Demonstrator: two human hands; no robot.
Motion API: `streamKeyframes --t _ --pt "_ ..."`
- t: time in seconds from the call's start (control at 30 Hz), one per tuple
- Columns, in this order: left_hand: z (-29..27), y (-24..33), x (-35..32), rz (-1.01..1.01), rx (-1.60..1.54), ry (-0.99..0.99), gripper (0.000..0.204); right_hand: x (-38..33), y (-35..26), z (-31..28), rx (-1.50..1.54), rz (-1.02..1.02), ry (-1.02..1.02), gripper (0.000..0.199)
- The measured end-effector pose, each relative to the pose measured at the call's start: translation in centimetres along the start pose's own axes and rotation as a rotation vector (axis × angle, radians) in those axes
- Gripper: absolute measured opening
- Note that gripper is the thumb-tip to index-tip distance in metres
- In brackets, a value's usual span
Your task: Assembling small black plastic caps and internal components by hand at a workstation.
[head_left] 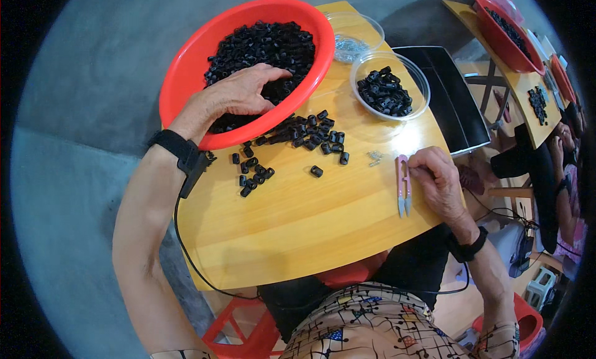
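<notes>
Left hand (247, 91) reaches over near rim of red basin (186, 73), forefinger and thumb wide apart, fingertips down at the heap of black tubular parts (264, 42); any part pinched underneath, cannot tell. Right hand (436, 179) on tabletop (298, 235), fingers curled, thumb and forefinger close together; cannot tell if touching pink thread snips (400, 182) just left of it. Snips lie flat, long axis front to back, bent handle end away from the person, blade tips toward the person. Heaped parts face all ways. Lone black tube (316, 171) lies on its side, long axis mostly left-right; loose cluster (310, 132) by basin, mixed directions. Clear tub of black parts (426, 89) beyond snips; small metal pins (374, 157) between. Second clear tub (366, 27) at far edge, metal bits inside. Basin rim rises between left forearm and heap.
</notes>
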State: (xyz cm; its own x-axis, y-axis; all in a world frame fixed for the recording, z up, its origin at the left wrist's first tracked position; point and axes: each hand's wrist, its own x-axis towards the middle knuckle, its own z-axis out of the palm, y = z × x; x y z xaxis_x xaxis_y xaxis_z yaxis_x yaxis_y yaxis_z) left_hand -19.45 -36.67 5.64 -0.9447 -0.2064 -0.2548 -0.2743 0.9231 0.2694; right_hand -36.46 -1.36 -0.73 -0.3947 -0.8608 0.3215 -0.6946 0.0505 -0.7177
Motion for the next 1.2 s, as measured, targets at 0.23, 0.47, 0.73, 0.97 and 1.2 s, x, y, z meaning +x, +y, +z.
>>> streamKeyframes --t 0.23,0.47,0.73,0.97,1.2 --pt "1.1 0.3 0.4 -0.006 0.201 0.088 0.068 0.1 0.0 0.0 -0.026 0.002 0.004 0.013" --pt "0.8 1.2 0.8 -0.106 0.181 0.013 0.06 0.0 0.4 0.0 -0.017 -0.026 0.026 0.013" --pt "1.2 1.0 1.1 -0.162 0.003 0.157 0.035 0.0 0.4 0.0 -0.011 -0.037 0.022 0.013" --pt "-0.8 0.4 -0.4 -0.33 -0.231 0.331 0.026 0.1 0.5 0.1 0.0 -0.03 0.024 0.014" --pt "-1.5 -0.3 -1.9 -0.512 -0.665 0.497 0.018 0.0 0.5 0.0 -0.009 -0.049 0.041 0.014"
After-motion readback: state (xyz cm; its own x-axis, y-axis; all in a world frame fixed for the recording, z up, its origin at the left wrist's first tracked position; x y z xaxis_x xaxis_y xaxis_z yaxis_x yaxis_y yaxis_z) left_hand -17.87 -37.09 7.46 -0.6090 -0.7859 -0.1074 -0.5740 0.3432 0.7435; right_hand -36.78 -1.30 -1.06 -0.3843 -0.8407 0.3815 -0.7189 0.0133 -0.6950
